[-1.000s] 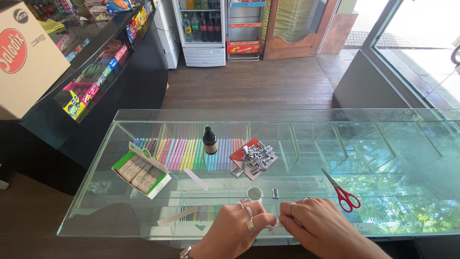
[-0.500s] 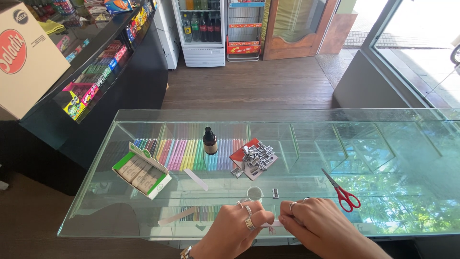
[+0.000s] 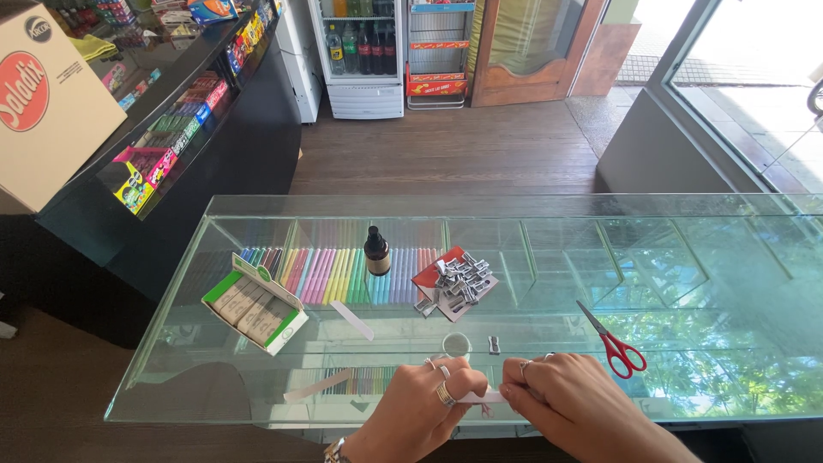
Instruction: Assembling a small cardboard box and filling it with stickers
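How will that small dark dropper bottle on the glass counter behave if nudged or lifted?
The dropper bottle stands upright, taller than it is wide, on the smooth glass countertop, so a push near its cap would likely tip it; a low push may slide it. Its body looks round, so once down it could roll. It looks small enough to be light, though its fill level cannot be seen.

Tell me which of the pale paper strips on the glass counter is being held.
The short white strip pinched between the left hand and right hand. The other two lie loose farther left, untouched.
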